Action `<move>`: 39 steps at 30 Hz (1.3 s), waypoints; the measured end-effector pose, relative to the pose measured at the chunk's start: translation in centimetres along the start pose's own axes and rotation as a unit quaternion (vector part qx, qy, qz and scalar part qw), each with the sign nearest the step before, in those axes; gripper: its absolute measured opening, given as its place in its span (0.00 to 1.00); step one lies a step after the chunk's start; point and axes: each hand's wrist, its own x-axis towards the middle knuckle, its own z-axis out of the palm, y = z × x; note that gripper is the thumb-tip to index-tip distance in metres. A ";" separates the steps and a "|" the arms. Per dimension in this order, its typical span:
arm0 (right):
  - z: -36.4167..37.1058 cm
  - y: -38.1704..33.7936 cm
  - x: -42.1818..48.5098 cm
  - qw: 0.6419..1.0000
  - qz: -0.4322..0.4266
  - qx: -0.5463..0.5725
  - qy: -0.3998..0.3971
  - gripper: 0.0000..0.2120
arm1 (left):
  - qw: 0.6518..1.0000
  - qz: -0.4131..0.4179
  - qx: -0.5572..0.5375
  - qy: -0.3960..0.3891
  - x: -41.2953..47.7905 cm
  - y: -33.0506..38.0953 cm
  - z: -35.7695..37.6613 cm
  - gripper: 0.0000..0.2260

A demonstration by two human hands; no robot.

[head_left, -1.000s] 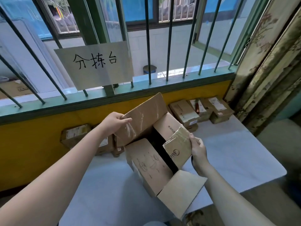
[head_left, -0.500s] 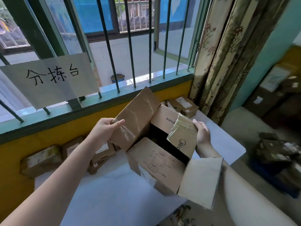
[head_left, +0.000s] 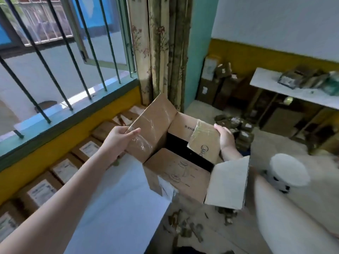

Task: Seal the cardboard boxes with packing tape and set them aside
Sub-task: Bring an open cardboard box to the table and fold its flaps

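Holding the box (head_left: 176, 178) by two of its flaps, the person has it at the right corner of the table (head_left: 119, 198). Whether its bottom rests on the table or hangs beyond the edge, I cannot tell. The left hand (head_left: 119, 142) pinches the free edge of the left flap (head_left: 156, 125) between thumb and fingers. The right hand (head_left: 226, 138) has its fingers curled over the top of the right flap (head_left: 203, 142), which leans in over the dark opening.

I judge the box to be light: it looks empty inside, and a hold on two flaps seems enough for it. The cardboard is stiff in the walls but weak at the flap folds, so a flap is a poor handle for lifting. The side walls or the bottom corners would be safer. Old clear tape shines on both held flaps and may feel slippery or sticky under the fingers.

The opening points up and a little away from the person. The left flap stands up, and a pale flap (head_left: 227, 182) hangs out at the near right. The long axis seems to run from the left hand toward the right hand, slanted to the table's edge, but the wide lens makes this uncertain. No tape roll is visible, so sealing is not yet begun.
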 end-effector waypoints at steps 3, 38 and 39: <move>-4.5 -0.4 1.2 0.999 0.008 -0.010 0.035 0.09 | 0.999 0.025 0.019 -0.036 1.3 1.8 4.1 0.15; -33.0 -5.9 41.1 0.946 0.018 0.106 0.307 0.12 | 0.934 0.156 0.119 -0.298 36.2 22.8 53.4 0.13; -33.0 -6.4 42.8 0.942 0.017 0.111 0.317 0.12 | 0.930 0.158 0.114 -0.311 38.2 23.7 54.4 0.13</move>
